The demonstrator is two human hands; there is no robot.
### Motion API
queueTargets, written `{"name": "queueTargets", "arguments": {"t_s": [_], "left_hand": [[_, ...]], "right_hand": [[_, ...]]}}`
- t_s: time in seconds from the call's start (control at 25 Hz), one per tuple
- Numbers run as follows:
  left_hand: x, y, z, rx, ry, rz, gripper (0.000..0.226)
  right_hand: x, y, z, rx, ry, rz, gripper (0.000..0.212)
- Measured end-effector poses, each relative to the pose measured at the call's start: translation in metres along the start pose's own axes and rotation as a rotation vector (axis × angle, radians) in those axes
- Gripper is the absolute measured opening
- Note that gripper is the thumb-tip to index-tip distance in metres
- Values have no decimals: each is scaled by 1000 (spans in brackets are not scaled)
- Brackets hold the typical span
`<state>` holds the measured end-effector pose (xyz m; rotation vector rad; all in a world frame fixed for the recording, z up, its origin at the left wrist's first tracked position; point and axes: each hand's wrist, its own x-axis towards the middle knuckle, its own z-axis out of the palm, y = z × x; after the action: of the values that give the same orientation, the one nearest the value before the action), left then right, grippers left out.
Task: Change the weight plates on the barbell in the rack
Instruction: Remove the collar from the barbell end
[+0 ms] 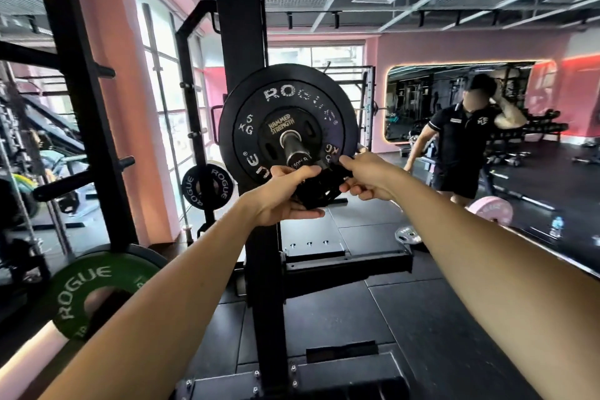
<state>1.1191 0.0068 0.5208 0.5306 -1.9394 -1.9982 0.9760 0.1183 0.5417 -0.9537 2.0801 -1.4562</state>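
Two hands (285, 195) (367, 177), fingers grasping one black collar (319, 187), two plates (259, 127) on barbell sleeve (293, 148)

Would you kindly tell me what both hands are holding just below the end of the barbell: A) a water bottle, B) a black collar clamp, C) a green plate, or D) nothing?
B: the left hand and right hand both grip a black collar clamp just below the barbell end.
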Motion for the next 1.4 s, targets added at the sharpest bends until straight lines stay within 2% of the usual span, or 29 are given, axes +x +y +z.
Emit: {"name": "queueTargets", "arguments": {"t_s": [0.08,0.28,0.4,0.56,0.76,0.96,1.08,1.24,1.4], "left_hand": [[0,-8,7,-3,-15,72,58],[9,-31,40,54,-170,205,41],[28,-40,59,161,-169,261,30],[79,-55,86,298,-137,347,31],[159,-71,120,465,-27,504,45],[223,-82,146,417,15,481,84],[267,-96,152,450,37,447,98],[332,-126,148,523,59,393,105],[409,-170,139,597,40,315,101]], "right_hand": [[-12,14,-6,119,28,40,30],[-28,54,-27,325,145,134,38],[-29,74,-47,366,160,183,37],[-10,96,-75,351,241,168,31],[42,125,-118,307,259,150,25],[100,162,-155,325,175,158,39],[138,188,-169,324,138,177,37],[192,227,-172,292,120,217,25],[261,275,-166,257,124,311,15]]}}
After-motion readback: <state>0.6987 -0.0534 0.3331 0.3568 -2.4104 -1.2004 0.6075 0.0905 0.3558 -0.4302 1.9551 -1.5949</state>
